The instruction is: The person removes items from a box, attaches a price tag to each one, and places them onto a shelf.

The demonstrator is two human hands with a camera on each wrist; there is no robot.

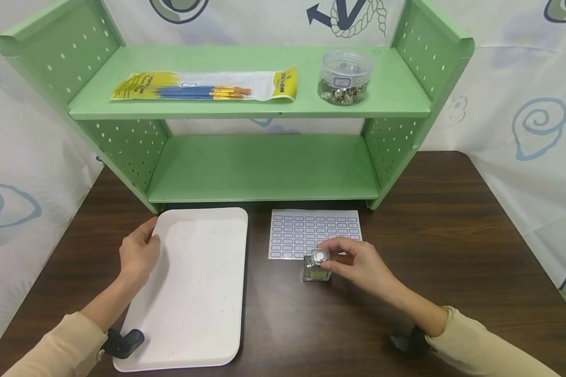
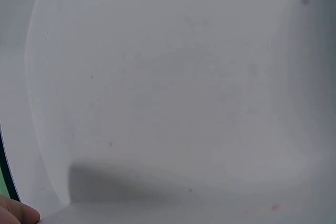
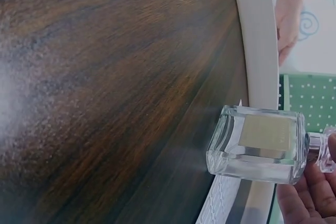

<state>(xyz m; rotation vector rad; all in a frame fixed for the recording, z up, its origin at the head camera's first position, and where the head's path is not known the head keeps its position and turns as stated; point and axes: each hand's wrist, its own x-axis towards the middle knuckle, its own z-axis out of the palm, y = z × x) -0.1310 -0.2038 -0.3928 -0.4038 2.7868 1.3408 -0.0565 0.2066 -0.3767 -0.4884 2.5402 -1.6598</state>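
Observation:
A clear square glass perfume bottle (image 1: pixel 315 273) with a clear cap and a pale label is near the table's middle. My right hand (image 1: pixel 360 264) pinches it by the cap. In the right wrist view the perfume bottle (image 3: pixel 257 145) fills the lower right, fingers (image 3: pixel 310 198) around its cap. Whether its base touches the table I cannot tell. On the left lies a white rectangular tray (image 1: pixel 193 288). My left hand (image 1: pixel 139 251) grips the tray's far left edge, and the left wrist view is filled by the tray's white surface (image 2: pixel 173 87).
A sheet of small blue-framed labels (image 1: pixel 287 235) lies just behind the bottle. Beyond it stands a green two-tier shelf (image 1: pixel 264 167). Its upper tier carries a packet of paintbrushes (image 1: pixel 203 86) and a clear lidded jar (image 1: pixel 344 78) of small metallic pieces. The table (image 1: pixel 453 220) is dark wood.

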